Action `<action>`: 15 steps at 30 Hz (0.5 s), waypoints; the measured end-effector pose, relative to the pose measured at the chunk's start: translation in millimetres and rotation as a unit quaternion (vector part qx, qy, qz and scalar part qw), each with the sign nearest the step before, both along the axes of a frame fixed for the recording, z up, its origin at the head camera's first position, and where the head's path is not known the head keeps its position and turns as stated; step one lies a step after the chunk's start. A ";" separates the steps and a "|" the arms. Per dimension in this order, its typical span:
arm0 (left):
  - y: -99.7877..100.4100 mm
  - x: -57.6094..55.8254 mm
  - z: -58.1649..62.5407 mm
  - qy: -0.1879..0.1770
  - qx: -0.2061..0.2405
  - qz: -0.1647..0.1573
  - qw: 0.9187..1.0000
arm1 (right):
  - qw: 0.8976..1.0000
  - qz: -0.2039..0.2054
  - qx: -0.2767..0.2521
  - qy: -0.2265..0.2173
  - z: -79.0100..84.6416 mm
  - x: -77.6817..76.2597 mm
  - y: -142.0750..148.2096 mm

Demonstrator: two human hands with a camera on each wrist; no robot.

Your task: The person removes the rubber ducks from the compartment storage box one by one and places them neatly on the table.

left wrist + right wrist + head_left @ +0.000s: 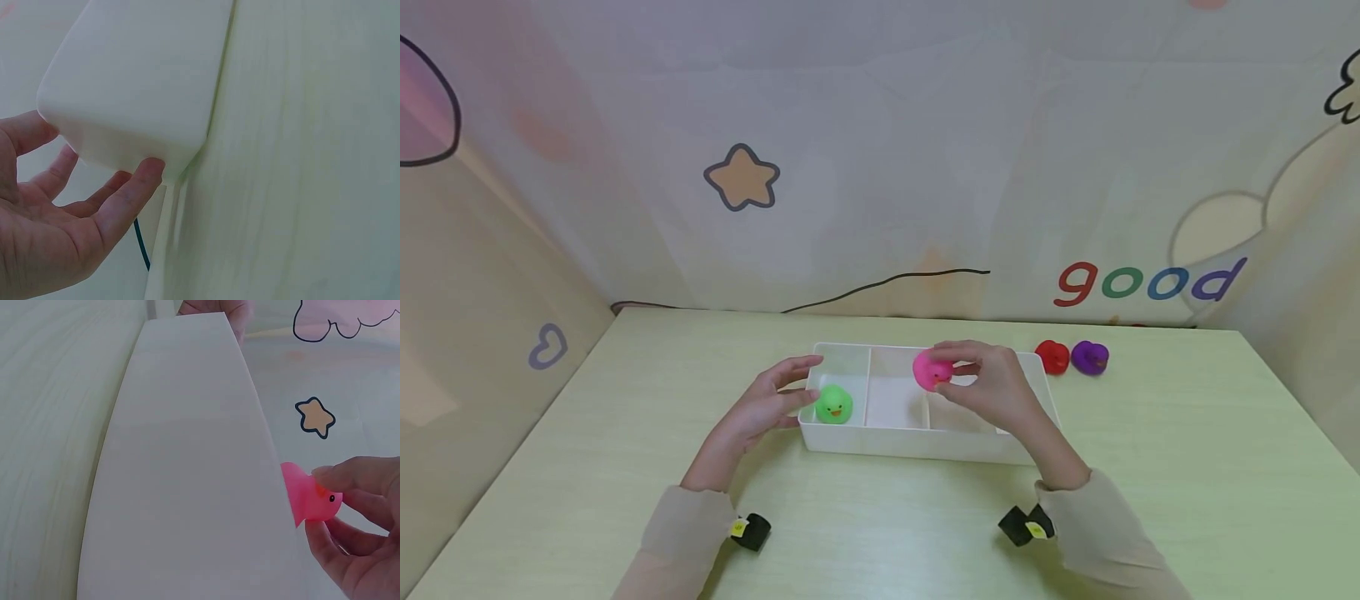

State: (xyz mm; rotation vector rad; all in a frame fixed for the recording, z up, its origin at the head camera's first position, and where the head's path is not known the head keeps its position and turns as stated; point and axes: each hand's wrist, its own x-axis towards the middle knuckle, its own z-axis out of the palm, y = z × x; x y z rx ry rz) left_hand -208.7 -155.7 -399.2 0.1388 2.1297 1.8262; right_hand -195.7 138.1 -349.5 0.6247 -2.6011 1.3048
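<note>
A pink rubber duck (929, 371) is pinched between the thumb and fingers of my right hand (992, 383), over the white divided box (917, 443). In the right wrist view the duck (305, 494) shows partly behind the box's long wall. My left hand (765, 406) is at the box's left end, its fingers spread. Their fingertips touch the end wall in the left wrist view, where the hand (69, 225) appears below the box (137, 69). Inside the leftmost compartment sits a green rubber duck (834, 405), facing me.
Behind the box's right end, a red duck (1052, 357) and a purple duck (1090, 357) stand side by side on the pale wooden table (880, 525). A printed cloth backdrop (880, 167) rises along the table's back edge.
</note>
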 end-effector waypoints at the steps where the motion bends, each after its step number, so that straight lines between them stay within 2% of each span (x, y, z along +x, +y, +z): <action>1: 0.1 0.0 0.1 0.000 0.000 0.000 1.000 | 1.000 -0.006 0.005 -0.002 0.3 -0.1 2.8; 5: 0.0 0.2 0.4 0.000 0.001 -0.003 1.000 | 0.999 -0.027 0.025 -0.015 1.8 0.6 14.9; 11: 0.2 0.3 0.9 0.000 0.006 -0.008 1.000 | 0.998 -0.047 0.017 -0.044 3.3 2.8 31.9; 15: 0.7 0.6 1.2 -0.001 0.006 -0.007 1.000 | 0.998 -0.048 0.007 -0.039 4.4 4.0 40.9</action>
